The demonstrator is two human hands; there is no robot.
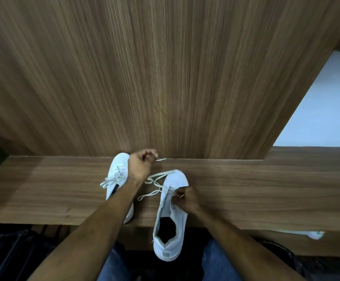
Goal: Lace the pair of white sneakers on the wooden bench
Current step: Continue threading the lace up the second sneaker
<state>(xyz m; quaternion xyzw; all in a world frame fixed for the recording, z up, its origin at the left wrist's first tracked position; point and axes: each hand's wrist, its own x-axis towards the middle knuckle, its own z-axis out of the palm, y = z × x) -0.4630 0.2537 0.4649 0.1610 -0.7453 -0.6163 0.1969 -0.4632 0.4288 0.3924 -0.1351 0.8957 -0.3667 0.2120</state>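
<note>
1. Two white sneakers stand on the wooden counter (43, 191), toes toward the wood-grain wall panel (165, 67) behind it. The right sneaker (170, 216) hangs its heel over the counter's near edge; the left sneaker (117, 175) sits just beside it, nearer the panel.
2. The left sneaker looks laced through its upper eyelets, with flat lace ends spilling off its far side, away from the right sneaker. I judge it mostly done, though the forearm crossing it hides much of the tongue.
3. The right sneaker is the one in hand. Its lace (154, 182) lies in loose loops on the counter between the two sneakers and seems to enter only the eyelets near the toe; the rows toward the dark opening look bare, so most of this shoe is left to lace.
4. The left hand (141, 165), up by the panel beyond the right sneaker's toe, has its fingers curled, pinching one lace end whose tip pokes out sideways.
5. The right hand (186, 197) rests on the right sneaker's outer side, fingers (178, 194) bunched at an eyelet and apparently pinching the other lace tip; blur makes that uncertain.
6. Which eyelet is being threaded cannot be made out.
</note>
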